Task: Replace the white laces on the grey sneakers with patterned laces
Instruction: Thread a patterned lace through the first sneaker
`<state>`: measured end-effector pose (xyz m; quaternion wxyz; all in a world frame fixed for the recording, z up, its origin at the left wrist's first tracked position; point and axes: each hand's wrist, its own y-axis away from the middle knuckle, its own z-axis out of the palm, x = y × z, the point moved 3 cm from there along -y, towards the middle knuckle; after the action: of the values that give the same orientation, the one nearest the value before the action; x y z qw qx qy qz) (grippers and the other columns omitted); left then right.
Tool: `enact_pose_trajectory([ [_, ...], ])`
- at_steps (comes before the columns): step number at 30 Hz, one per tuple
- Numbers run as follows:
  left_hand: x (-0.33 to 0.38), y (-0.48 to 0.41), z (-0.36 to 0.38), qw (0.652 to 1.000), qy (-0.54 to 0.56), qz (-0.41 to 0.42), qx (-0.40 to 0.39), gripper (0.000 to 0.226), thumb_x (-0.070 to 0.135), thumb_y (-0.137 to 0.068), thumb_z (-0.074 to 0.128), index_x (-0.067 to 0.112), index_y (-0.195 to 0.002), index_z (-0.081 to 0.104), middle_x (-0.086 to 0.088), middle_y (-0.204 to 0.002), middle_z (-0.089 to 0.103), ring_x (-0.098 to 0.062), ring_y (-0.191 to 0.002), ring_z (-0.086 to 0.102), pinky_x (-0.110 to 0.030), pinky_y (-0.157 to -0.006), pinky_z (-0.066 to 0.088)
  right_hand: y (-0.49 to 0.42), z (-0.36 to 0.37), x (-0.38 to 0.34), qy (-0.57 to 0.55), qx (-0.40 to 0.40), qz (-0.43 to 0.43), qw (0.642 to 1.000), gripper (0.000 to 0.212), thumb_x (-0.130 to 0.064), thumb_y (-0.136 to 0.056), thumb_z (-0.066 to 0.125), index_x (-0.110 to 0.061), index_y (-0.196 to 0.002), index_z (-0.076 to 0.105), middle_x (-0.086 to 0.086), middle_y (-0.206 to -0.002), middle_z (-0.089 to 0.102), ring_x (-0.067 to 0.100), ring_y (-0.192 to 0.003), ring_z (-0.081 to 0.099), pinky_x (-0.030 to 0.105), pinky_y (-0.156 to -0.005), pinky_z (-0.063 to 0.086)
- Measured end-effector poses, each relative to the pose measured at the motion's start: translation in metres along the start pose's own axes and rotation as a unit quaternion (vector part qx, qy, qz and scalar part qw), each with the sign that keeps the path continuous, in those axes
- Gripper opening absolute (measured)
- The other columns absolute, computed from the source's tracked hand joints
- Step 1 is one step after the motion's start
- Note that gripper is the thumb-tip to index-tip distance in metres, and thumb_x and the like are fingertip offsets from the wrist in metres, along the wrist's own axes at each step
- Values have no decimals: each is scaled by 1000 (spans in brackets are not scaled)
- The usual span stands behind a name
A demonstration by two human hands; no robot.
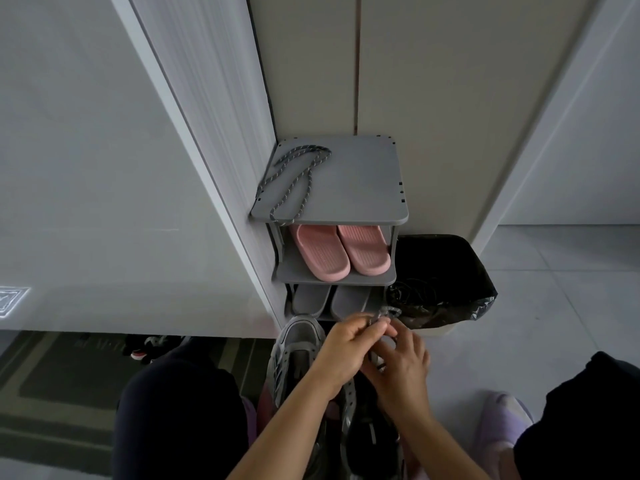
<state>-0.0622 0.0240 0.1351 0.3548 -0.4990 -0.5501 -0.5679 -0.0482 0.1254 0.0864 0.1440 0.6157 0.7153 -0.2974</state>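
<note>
Hands (375, 351) pinch a lace (388, 315) over the grey sneaker (298, 344); pink slippers (341, 251) fill the rack's (363, 188) middle shelf.

Both bare forearms reached up from the 6 o'clock edge and met at the centre. The left hand (341, 355) came in from 7 o'clock, knuckles up, its fingers (360, 323) curled and pinched together at the tips. The right hand (398, 368) came in from 5 o'clock, back facing up, fingertips touching those of the left. Dark-clad knees flanked them at 8 and 4 o'clock.
</note>
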Motion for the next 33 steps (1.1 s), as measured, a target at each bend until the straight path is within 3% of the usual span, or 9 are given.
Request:
enact_pose_trajectory([
  [4, -21, 8, -7, 999, 14, -21, -27, 35, 22, -92, 55, 33, -125, 52, 19, -134, 44, 14, -114, 45, -10, -97, 39, -6, 1, 1, -150, -114, 26, 982, 14, -20, -86, 61, -24, -74, 67, -7, -86, 59, 3, -78, 59, 23, -68, 48],
  [7, -42, 17, -4, 996, 32, -78, -42, 76, 29, -85, 65, 30, -145, 19, 20, -128, 39, 8, -116, 39, -11, -96, 33, -4, 0, 3, -213, -131, 79, 965, 42, -12, -86, 62, -36, -54, 49, -8, -72, 51, 2, -70, 55, 13, -62, 41],
  [10, -58, 13, -2, 991, 63, -116, -23, 99, 33, -73, 74, 27, -148, 8, 20, -125, 40, 8, -112, 43, -13, -95, 35, -3, 1, 7, -281, -126, 123, 944, 28, -12, -86, 63, -27, -63, 62, -2, -77, 60, 6, -74, 59, 19, -67, 48],
  [14, -70, 11, 11, 993, 31, -102, -44, 61, 10, -76, 75, 35, -116, 37, 22, -109, 54, 9, -100, 57, -6, -76, 45, -6, -4, 19, -352, -119, 178, 911, 14, -12, -87, 61, -14, -75, 69, 12, -79, 67, 7, -67, 61, 16, -64, 49],
  [19, -76, 10, 26, 997, -19, -77, -21, 87, 32, -60, 81, 31, -135, 36, 8, -141, 39, -1, -125, 44, -25, -104, 41, -4, -8, 27, -381, -125, 202, 894, 19, -12, -88, 58, -17, -74, 70, 8, -74, 68, 8, -62, 58, 16, -62, 48],
  [21, -80, 8, 27, 997, -17, -77, -16, 73, 22, -65, 80, 28, -126, 40, -2, -133, 48, 1, -115, 52, -19, -97, 45, -6, -12, 10, -383, -129, 162, 900, 24, -9, -89, 57, -20, -70, 69, 1, -67, 63, 4, -58, 55, 14, -60, 46],
  [24, -91, 5, 28, 998, -42, -52, 6, 65, 6, -75, 70, 24, -127, 36, 5, -123, 51, 14, -109, 49, -4, -89, 38, -20, -27, -21, -402, -125, 88, 903, 24, -10, -87, 58, -18, -68, 69, -5, -62, 56, 3, -59, 55, 12, -60, 44],
  [28, -94, 7, 24, 996, -48, -58, 38, 93, 32, -65, 73, 17, -144, 25, 4, -142, 38, -3, -131, 36, -24, -112, 30, -31, -44, -35, -458, -105, 76, 879, 19, -20, -84, 59, -21, -70, 71, -2, -65, 56, 3, -61, 55, 16, -63, 47],
  [33, -86, 9, 18, 991, -61, -70, 91, 72, 20, -75, 73, 15, -137, 37, 7, -135, 37, -1, -123, 37, -12, -101, 31, -35, -42, -34, -445, -150, 104, 877, 16, -20, -85, 58, -19, -78, 73, 5, -72, 57, 2, -58, 54, 14, -60, 47],
])
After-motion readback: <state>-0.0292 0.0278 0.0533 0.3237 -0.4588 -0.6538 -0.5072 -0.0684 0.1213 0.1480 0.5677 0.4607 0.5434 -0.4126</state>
